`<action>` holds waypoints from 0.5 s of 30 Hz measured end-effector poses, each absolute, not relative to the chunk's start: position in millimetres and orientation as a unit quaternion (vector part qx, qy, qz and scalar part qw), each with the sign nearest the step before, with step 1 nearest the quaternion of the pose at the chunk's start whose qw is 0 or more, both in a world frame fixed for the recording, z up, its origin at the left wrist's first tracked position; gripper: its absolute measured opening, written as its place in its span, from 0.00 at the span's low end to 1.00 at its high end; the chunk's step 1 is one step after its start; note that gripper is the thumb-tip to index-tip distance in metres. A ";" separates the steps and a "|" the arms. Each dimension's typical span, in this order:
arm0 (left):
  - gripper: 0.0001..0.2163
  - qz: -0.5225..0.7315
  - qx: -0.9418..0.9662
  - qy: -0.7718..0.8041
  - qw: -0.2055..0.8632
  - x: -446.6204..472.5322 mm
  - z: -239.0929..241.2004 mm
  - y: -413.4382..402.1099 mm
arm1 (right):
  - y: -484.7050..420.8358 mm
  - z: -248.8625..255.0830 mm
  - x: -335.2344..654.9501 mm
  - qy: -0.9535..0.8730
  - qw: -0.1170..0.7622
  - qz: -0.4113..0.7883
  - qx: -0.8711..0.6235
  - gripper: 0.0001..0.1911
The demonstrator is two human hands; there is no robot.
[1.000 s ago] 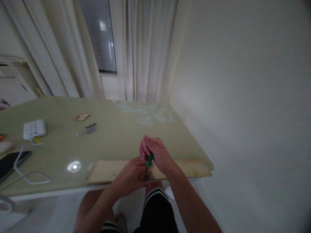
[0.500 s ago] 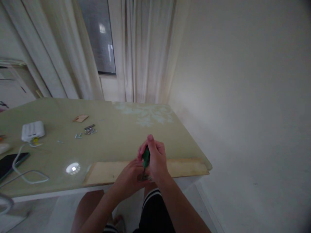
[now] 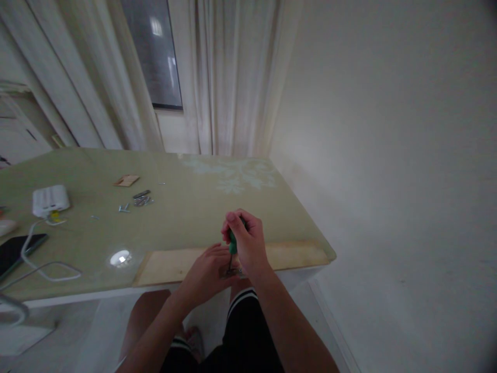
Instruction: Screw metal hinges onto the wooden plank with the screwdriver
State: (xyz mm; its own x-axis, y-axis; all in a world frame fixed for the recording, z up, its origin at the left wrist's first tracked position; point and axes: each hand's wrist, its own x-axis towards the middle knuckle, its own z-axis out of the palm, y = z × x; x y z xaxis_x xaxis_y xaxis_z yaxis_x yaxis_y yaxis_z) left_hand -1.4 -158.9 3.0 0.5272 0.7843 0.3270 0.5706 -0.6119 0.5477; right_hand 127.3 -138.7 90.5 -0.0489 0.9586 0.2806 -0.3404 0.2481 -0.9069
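A long wooden board (image 3: 171,267) lies along the near edge of the green table (image 3: 186,207). My right hand (image 3: 246,241) is wrapped round a green-handled screwdriver (image 3: 232,243) that stands upright with its tip on a small metal fitting (image 3: 232,271) on the board. My left hand (image 3: 207,272) rests on the board beside that fitting, fingers pressed against it; what its fingertips pinch is hidden.
Loose screws and metal bits (image 3: 135,201) and a small wooden piece (image 3: 126,180) lie mid-table. At far left are a white power bank (image 3: 50,200), a white cable (image 3: 42,264) and a dark phone (image 3: 15,249). Curtains and a wall stand close behind and to the right.
My right hand has turned on the screwdriver handle, rotating its grip. The left hand stays on the board. The camera has shifted slightly.
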 end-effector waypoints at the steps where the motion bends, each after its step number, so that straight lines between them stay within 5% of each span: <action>1: 0.10 0.281 0.852 0.400 0.191 -1.5 2.9 -158.8 | -143.1 89.9 127.9 -0.505 0.619 0.515 -0.310 0.25; 8: 0.03 0.289 0.833 0.418 0.219 -3.8 -3.0 -160.5 | -137.8 85.7 144.7 -0.580 0.374 0.719 -0.084 0.28; 15: 0.04 0.284 0.834 0.425 0.207 -2.6 -5.8 -159.4 | -145.1 79.3 132.4 -0.526 0.574 0.589 -0.216 0.22</action>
